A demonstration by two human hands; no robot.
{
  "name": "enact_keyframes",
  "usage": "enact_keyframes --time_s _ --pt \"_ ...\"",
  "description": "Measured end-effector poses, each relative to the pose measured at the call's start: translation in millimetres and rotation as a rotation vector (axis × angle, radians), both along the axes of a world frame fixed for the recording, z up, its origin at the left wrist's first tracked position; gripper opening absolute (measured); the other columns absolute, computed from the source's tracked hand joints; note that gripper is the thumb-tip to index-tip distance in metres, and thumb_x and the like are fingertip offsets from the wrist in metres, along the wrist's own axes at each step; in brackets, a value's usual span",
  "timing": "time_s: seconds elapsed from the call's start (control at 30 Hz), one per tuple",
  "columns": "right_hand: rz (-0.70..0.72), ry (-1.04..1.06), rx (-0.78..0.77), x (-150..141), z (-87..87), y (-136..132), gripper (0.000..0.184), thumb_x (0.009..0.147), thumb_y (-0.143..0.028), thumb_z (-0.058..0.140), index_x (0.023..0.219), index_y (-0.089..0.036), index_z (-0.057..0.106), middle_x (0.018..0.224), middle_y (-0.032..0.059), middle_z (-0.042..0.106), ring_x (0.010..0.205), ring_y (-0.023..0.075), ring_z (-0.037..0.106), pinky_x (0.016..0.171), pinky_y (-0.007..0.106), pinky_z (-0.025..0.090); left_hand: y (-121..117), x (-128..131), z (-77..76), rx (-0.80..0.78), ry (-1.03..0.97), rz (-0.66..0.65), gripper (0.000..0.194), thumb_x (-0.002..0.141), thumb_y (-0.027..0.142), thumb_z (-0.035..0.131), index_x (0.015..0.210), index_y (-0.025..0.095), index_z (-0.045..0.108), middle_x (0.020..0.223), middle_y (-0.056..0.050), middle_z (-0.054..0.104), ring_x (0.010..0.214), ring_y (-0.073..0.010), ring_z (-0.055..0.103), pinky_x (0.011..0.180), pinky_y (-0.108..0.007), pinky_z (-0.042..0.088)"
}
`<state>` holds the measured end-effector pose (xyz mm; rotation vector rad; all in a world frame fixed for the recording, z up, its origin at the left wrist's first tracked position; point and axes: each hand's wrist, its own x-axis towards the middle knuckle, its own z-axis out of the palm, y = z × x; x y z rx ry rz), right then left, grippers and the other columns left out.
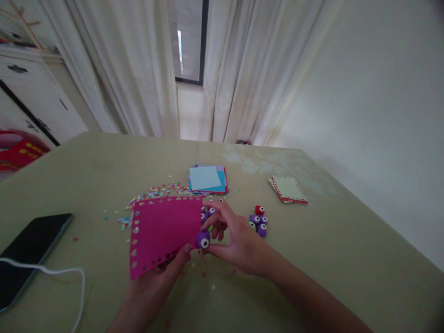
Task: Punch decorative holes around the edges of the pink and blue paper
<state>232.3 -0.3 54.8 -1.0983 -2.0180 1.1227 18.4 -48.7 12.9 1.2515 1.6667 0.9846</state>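
Left hand [157,277] grips the pink card [163,231] along its lower edge, thumb on top, and the sheet is held tilted above the table [305,286]. Right hand [243,238] has thumb and forefinger closed around a purple punch [203,239] at the card's right end, near the lower corner; the remaining fingers curl loosely. Small cut shapes run along the card's top, left and lower edges. Below the card and the punch, a few specks [203,274] lie on the table.

To the left, well apart from the card, the phone [31,249] is cut off by the picture's side, and a white cable [45,267] crosses it and loops down, so room on that side is narrower. To the right of the right forearm, a wide strip of table runs out to its slanting right edge.

Just past the right hand sit other punches [258,222], mostly purple with one red on top; a few more show partly hidden behind the fingers. Confetti [159,189] spreads beyond the card's top and left edges, reaching the paper stack [208,179], whose sheets lie askew. Farther right, pale cards [287,188] with red-patterned edges rest near the table's right side, with space between them and the punches. Beyond the far edge hang curtains [121,60], parted around a window [185,37].
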Motion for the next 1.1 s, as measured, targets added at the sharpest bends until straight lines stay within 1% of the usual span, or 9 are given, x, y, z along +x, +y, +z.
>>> enact_keyframes --time_s 0.1,0.27,0.47,0.53,0.63,0.7,0.93,1.03,1.1 --pt "0.004 0.006 -0.014 -1 -0.9 1 0.081 0.078 -0.011 0.085 0.147 -0.026 0.045 0.109 0.002 0.075 0.082 0.0153 0.063 0.075 0.028 0.051 0 3 1.2 0.019 -0.048 -0.006 0.028 0.081 0.047 0.076 0.098 0.027 0.082 0.117 -0.006 0.084 0.121 -0.0345 0.074 0.11 -0.044 0.054" --pt "0.008 0.086 -0.038 0 -9.7 3 0.08 0.077 -0.02 0.09 0.146 -0.025 0.05 0.106 0.0027 0.073 0.087 0.0167 0.066 0.074 0.028 0.052 -1 6 6.3 0.016 -0.147 -0.017 0.033 0.084 0.049 0.076 0.107 0.026 0.083 0.111 -0.004 0.086 0.109 -0.0311 0.079 0.095 -0.038 0.063" --pt "0.001 0.316 -0.296 -2 -23.2 5 0.09 0.063 -0.033 0.101 0.141 -0.021 0.059 0.104 0.0035 0.071 0.084 0.0162 0.07 0.076 0.029 0.057 1 5 5.6 -0.008 -0.098 -0.05 0.031 0.087 0.05 0.072 0.101 0.026 0.084 0.115 -0.005 0.085 0.115 -0.0326 0.076 0.1 -0.04 0.06" --pt "0.015 0.32 -0.345 -3 -23.9 6 0.08 0.06 -0.039 0.102 0.13 -0.02 0.067 0.105 0.0043 0.071 0.085 0.0167 0.07 0.077 0.029 0.058 0 4 3.3 -0.022 -0.087 -0.005 0.027 0.086 0.049 0.073 0.097 0.027 0.084 0.112 -0.004 0.085 0.113 -0.0321 0.077 0.097 -0.038 0.061" --pt "0.031 0.261 -0.31 -3 -20.7 7 0.054 0.065 -0.048 0.098 0.104 -0.018 0.078 0.107 0.005 0.069 0.087 0.0173 0.069 0.078 0.029 0.058 0 3 1.2 0.003 -0.058 0.015 0.024 0.085 0.047 0.074 0.095 0.027 0.083 0.106 -0.004 0.086 0.107 -0.0318 0.078 0.094 -0.038 0.061" --pt "0.021 0.226 -0.277 -3 -17.3 7 0.046 0.068 -0.052 0.096 0.094 -0.018 0.079 0.106 0.0048 0.068 0.087 0.0172 0.068 0.078 0.029 0.057 -1 3 0.7 0.016 -0.031 -0.011 0.026 0.086 0.049 0.074 0.096 0.027 0.084 0.104 -0.004 0.086 0.104 -0.0316 0.078 0.093 -0.039 0.061" --pt "0.044 0.115 -0.269 -8 -11.5 5 0.042 0.075 -0.057 0.089 0.083 -0.018 0.076 0.083 -0.0002 0.063 0.075 0.0148 0.056 0.066 0.025 0.045 -1 5 0.9 0.03 -0.068 -0.028 0.029 0.085 0.052 0.074 0.095 0.026 0.084 0.1 -0.005 0.086 0.099 -0.0307 0.08 0.088 -0.038 0.063" --pt "0.1 0.104 -0.354 -7 -13.8 4 0.038 0.084 -0.056 0.082 0.09 -0.019 0.075 0.077 -0.0024 0.059 0.069 0.0132 0.051 0.062 0.023 0.04 -1 6 1.9 -0.012 -0.131 -0.009 0.034 0.087 0.054 0.072 0.099 0.025 0.084 0.1 -0.005 0.087 0.1 -0.0305 0.08 0.088 -0.037 0.063" --pt "0.127 0.115 -0.424 -6 -15.7 3 0.035 0.086 -0.052 0.08 0.097 -0.02 0.074 0.077 -0.0031 0.059 0.067 0.0127 0.049 0.061 0.023 0.039 -1 6 1.3 -0.027 -0.141 0.024 0.034 0.088 0.054 0.071 0.095 0.024 0.085 0.098 -0.005 0.087 0.098 -0.0307 0.08 0.087 -0.037 0.063"
